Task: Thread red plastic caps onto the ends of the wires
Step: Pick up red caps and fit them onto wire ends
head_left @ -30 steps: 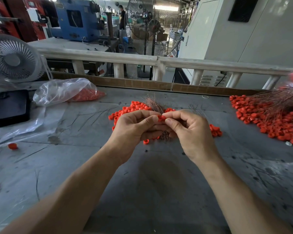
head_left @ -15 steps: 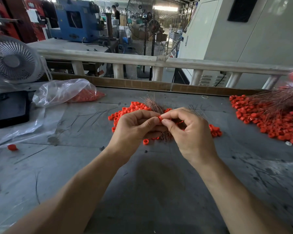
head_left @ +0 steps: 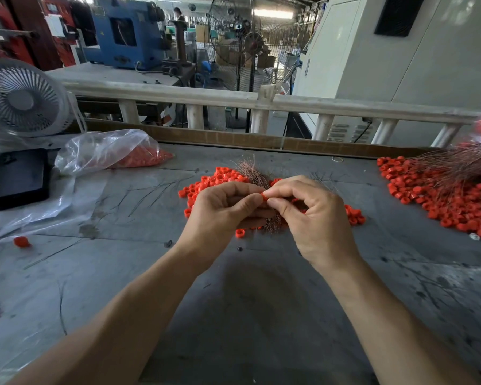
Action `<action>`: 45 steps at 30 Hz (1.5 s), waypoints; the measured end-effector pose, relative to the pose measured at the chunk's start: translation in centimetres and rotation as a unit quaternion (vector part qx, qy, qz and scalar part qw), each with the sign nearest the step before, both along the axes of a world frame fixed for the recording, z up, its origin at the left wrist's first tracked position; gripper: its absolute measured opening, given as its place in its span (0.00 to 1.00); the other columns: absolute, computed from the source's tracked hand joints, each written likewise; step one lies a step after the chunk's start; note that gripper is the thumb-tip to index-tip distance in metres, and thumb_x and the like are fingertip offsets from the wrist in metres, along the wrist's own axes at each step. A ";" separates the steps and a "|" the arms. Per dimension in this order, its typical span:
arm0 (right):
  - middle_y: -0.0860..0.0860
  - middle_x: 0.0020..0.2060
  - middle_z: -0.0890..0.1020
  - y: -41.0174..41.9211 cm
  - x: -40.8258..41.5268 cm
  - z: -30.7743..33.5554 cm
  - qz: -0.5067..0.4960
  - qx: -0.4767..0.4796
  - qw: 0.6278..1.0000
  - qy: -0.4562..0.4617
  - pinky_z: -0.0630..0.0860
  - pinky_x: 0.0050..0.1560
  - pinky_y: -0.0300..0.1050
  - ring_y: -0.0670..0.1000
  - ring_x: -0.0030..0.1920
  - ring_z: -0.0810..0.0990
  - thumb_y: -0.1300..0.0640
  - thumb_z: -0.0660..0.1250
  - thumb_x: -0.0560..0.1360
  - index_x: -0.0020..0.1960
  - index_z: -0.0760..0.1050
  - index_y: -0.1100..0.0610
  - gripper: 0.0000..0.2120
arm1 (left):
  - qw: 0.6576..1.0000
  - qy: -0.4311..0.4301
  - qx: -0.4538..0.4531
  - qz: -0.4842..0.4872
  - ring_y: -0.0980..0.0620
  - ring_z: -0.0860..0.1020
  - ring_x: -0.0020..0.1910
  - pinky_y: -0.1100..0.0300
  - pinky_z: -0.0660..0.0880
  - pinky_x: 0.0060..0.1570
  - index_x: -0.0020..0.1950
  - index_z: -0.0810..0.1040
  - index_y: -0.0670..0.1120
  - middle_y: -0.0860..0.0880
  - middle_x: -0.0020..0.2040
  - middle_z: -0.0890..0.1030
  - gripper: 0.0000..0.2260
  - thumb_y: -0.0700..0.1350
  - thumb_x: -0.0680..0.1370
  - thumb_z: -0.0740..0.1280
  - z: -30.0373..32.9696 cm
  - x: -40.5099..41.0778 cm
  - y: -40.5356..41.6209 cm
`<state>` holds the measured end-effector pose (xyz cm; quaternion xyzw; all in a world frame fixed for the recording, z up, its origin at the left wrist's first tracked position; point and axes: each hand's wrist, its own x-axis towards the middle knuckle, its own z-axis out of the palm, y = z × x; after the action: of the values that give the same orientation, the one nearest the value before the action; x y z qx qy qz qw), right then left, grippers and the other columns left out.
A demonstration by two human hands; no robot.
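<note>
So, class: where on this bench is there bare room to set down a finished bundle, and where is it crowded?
Bare: the grey table near the camera, between the forearms, and the strip between the middle cap pile and the right cap heap. Crowded: around both hands, the right heap, and the plastic bag with its sheet at left.

Left hand [head_left: 222, 209] curled; right hand [head_left: 314, 215] pinching

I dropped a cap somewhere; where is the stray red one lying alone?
In the head view, the stray cap lies far left on the table, at the clear plastic sheet's near edge.
</note>
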<state>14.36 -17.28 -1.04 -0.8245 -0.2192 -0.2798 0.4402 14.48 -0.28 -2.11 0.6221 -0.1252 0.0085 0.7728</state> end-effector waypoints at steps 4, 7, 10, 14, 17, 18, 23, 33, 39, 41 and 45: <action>0.47 0.45 0.84 0.1 0.0 -0.1 -0.005 0.001 1.000 -0.003 0.76 0.53 0.35 0.44 0.49 0.82 0.65 0.76 0.74 0.47 0.87 0.57 0.05 | 0.999 0.033 -0.024 -0.026 0.46 0.86 0.46 0.57 0.83 0.45 0.55 0.82 0.37 0.39 0.47 0.86 0.11 0.43 0.76 0.70 0.1 -0.2 0.1; 0.44 0.46 0.82 0.3 -0.1 -0.2 -0.009 -0.022 1.000 0.000 0.77 0.50 0.39 0.44 0.48 0.81 0.60 0.78 0.74 0.49 0.86 0.54 0.06 | 0.994 0.081 -0.064 -0.043 0.47 0.83 0.42 0.59 0.81 0.40 0.54 0.81 0.38 0.39 0.45 0.84 0.12 0.44 0.75 0.70 0.3 -0.2 0.1; 0.43 0.47 0.81 0.8 -0.2 -0.2 -0.034 -0.081 0.996 -0.007 0.78 0.48 0.49 0.46 0.49 0.80 0.54 0.77 0.74 0.52 0.84 0.52 0.08 | 0.984 0.128 -0.111 -0.058 0.46 0.80 0.41 0.60 0.81 0.38 0.57 0.79 0.36 0.39 0.45 0.81 0.11 0.42 0.78 0.68 0.4 -0.2 0.1; 0.45 0.47 0.81 1.5 -0.4 0.0 -0.090 -0.134 0.986 -0.051 0.78 0.49 0.55 0.50 0.51 0.79 0.57 0.75 0.74 0.50 0.82 0.53 0.06 | 0.976 0.157 -0.130 -0.075 0.47 0.80 0.45 0.57 0.82 0.46 0.57 0.79 0.37 0.41 0.46 0.80 0.09 0.41 0.81 0.66 0.4 -0.2 0.1; 0.46 0.45 0.81 1.8 -0.5 0.0 -0.105 -0.141 0.982 -0.070 0.78 0.47 0.55 0.51 0.50 0.79 0.60 0.75 0.73 0.47 0.82 0.54 0.04 | 0.974 0.166 -0.132 -0.082 0.49 0.81 0.43 0.58 0.82 0.46 0.51 0.80 0.40 0.43 0.44 0.81 0.06 0.40 0.81 0.65 0.5 -0.2 0.1; 0.46 0.44 0.82 1.8 -0.5 0.0 -0.111 -0.141 0.981 -0.072 0.78 0.46 0.55 0.51 0.49 0.79 0.61 0.75 0.73 0.46 0.82 0.54 0.04 | 0.974 0.167 -0.131 -0.084 0.49 0.81 0.43 0.58 0.82 0.45 0.51 0.80 0.40 0.43 0.44 0.81 0.05 0.40 0.81 0.65 0.5 -0.3 0.1; 0.46 0.42 0.81 1.7 -0.5 -0.1 -0.124 -0.140 0.979 -0.081 0.77 0.44 0.53 0.51 0.47 0.78 0.61 0.77 0.72 0.44 0.82 0.56 0.04 | 0.975 0.168 -0.126 -0.076 0.49 0.81 0.43 0.58 0.82 0.46 0.53 0.79 0.39 0.42 0.43 0.81 0.05 0.40 0.79 0.66 0.6 -0.4 0.1; 0.46 0.40 0.80 1.7 -0.3 -0.4 -0.126 -0.140 0.978 -0.089 0.77 0.42 0.53 0.51 0.45 0.78 0.59 0.76 0.73 0.43 0.82 0.55 0.03 | 0.977 0.163 -0.113 -0.080 0.48 0.81 0.43 0.57 0.81 0.47 0.54 0.79 0.38 0.42 0.43 0.82 0.07 0.40 0.80 0.66 0.7 -0.5 0.1; 0.48 0.38 0.81 1.6 -0.2 -0.6 -0.131 -0.132 0.974 -0.127 0.76 0.43 0.53 0.53 0.42 0.78 0.61 0.74 0.75 0.41 0.82 0.57 0.04 | 0.975 0.170 -0.111 -0.091 0.49 0.82 0.44 0.58 0.81 0.47 0.57 0.79 0.37 0.42 0.45 0.83 0.09 0.41 0.80 0.66 0.7 -0.5 0.1; 0.48 0.38 0.81 1.6 -0.2 -0.5 -0.127 -0.131 0.975 -0.131 0.76 0.44 0.53 0.53 0.43 0.77 0.61 0.74 0.75 0.41 0.82 0.56 0.04 | 0.975 0.170 -0.110 -0.092 0.49 0.82 0.44 0.58 0.81 0.47 0.57 0.79 0.37 0.42 0.45 0.82 0.10 0.42 0.79 0.66 0.8 -0.5 0.2; 0.46 0.42 0.82 1.4 -0.1 -0.4 -0.101 -0.148 0.978 -0.108 0.75 0.50 0.54 0.52 0.47 0.78 0.57 0.75 0.75 0.45 0.83 0.55 0.02 | 0.975 0.173 -0.120 -0.076 0.49 0.81 0.44 0.58 0.80 0.44 0.59 0.78 0.38 0.42 0.45 0.82 0.10 0.42 0.80 0.66 0.8 -0.4 0.3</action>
<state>14.29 -15.89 -1.44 -0.8631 -0.2201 -0.3751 0.2566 14.09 0.05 -1.26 0.5053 -0.0341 -0.1427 0.8504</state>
